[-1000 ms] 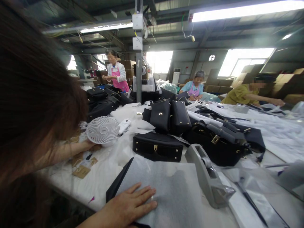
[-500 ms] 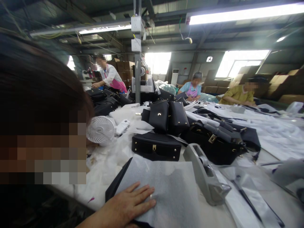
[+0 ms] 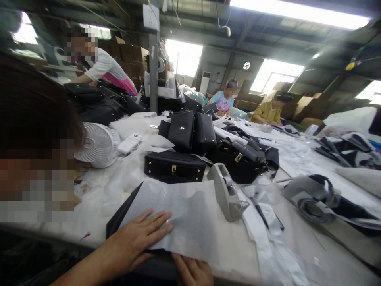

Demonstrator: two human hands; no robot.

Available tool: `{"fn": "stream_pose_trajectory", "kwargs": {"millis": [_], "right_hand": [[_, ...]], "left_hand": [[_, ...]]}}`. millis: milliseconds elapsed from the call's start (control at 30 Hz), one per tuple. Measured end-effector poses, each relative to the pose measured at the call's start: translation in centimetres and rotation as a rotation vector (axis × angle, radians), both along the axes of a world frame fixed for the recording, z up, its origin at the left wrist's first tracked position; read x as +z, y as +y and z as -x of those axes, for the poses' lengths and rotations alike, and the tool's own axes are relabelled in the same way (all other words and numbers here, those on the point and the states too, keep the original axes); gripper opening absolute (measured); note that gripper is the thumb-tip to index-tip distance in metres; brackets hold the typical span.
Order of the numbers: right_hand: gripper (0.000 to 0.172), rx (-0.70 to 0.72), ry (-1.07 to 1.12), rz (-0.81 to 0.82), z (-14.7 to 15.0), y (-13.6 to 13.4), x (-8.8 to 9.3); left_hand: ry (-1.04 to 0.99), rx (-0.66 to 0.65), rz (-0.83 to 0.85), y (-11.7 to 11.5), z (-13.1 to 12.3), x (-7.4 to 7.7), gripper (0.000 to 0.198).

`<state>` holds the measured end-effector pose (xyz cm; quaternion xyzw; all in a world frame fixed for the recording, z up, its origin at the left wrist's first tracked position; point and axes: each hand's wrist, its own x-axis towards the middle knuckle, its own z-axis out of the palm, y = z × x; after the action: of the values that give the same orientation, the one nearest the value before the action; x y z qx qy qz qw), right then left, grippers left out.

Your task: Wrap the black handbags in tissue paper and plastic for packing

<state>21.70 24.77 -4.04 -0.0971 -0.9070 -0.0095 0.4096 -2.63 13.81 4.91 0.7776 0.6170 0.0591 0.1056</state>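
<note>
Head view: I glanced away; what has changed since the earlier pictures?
The view has swung right. The right hand has appeared at the near edge of the paper; the white-sleeved co-worker now leans forward. The left hand still lies on the paper; the tape dispenser stays beside it.

A factory workshop: black, gold-fitted handbags [image 3: 180,133] crowd the white worktable [image 3: 235,248], with brown cardboard boxes [image 3: 131,53] stacked far left.
</note>
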Motion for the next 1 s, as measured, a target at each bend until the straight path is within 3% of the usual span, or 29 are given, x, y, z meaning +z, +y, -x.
{"fn": "stream_pose_trajectory", "kwargs": {"millis": [133,267,500,567,633,767,900,1000], "right_hand": [[0.043,0.080,-0.008,-0.003,0.1,0.3,0.5],[0.043,0.112,-0.067,-0.008,-0.3,0.2,2.2],[0.025,0.109,0.053,-0.111,-2.6,0.0,9.0],[0.022,0.076,-0.029,-0.112,-2.6,0.5,10.8],[0.034,0.059,-0.174,-0.103,-2.0,1.2,11.7],[0.054,0.063,-0.406,-0.059,-0.4,2.9,10.3],[0.047,0.043,-0.434,-0.075,-0.3,3.4,6.9],[0.047,0.021,-0.389,-0.111,-0.7,3.1,5.2]], "left_hand": [[0.022,-0.001,0.001,0.1,0.2,-0.2,0.106],[0.012,0.005,-0.026,0.2,0.3,-0.4,0.104],[0.012,-0.022,-0.079,0.3,0.8,-0.6,0.102],[0.017,-0.024,-0.094,0.3,0.9,-0.7,0.101],[0.017,-0.026,-0.115,0.3,0.9,-0.8,0.098],[0.046,-0.031,-0.122,0.3,0.8,-1.0,0.095],[0.100,-0.061,-0.180,0.2,1.1,-1.5,0.094],[0.128,-0.120,-0.320,-0.1,1.4,-2.2,0.081]]}}
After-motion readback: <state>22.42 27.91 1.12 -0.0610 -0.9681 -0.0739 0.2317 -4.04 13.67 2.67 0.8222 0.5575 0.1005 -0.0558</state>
